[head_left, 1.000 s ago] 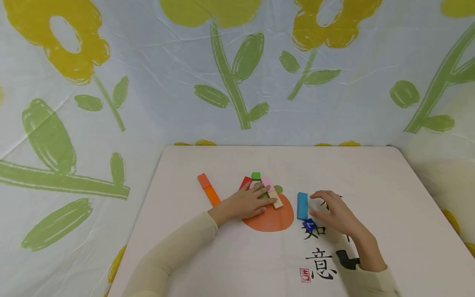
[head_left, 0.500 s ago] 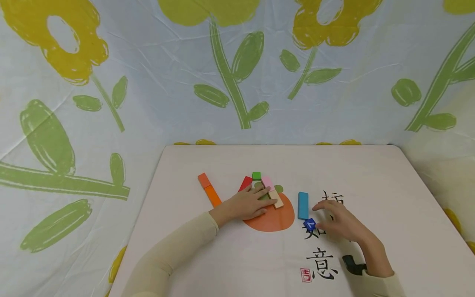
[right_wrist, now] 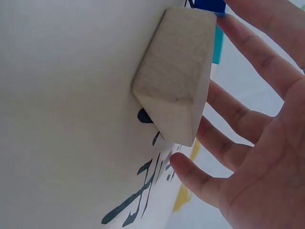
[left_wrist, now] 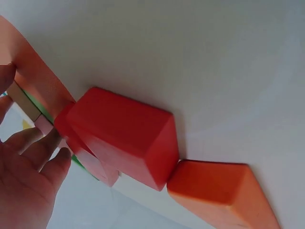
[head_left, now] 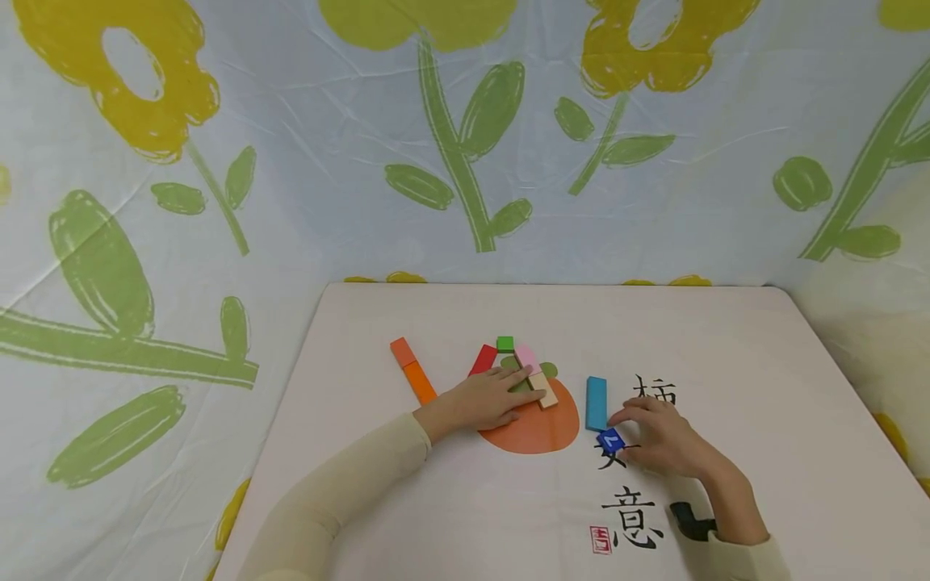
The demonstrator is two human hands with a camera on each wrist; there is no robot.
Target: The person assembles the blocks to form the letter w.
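My left hand (head_left: 490, 399) lies palm down with spread fingers over a slanted row of blocks. Its fingertips touch a pink block (head_left: 526, 358) and a natural wood block (head_left: 543, 390). A red block (left_wrist: 124, 129) shows beside that hand, partly covered in the head view, and a small green block (head_left: 505, 344) tops the group. On the right, the thumb and index finger of my right hand (head_left: 664, 436) pinch a dark blue block with a white mark (head_left: 611, 440). This block sits at the lower end of a light blue block (head_left: 596, 403).
An orange strip of blocks (head_left: 412, 369) slants left of the left hand. Under the right palm lies a plain wood block (right_wrist: 174, 62). The pale table mat (head_left: 436, 516) carries a printed orange fruit (head_left: 538, 432) and black characters (head_left: 630, 516). Flowered cloth (head_left: 327, 161) stands behind.
My right hand has come down and toward me from beside the light blue block, and its thumb and index finger have closed on the dark blue block. The left hand stays put.
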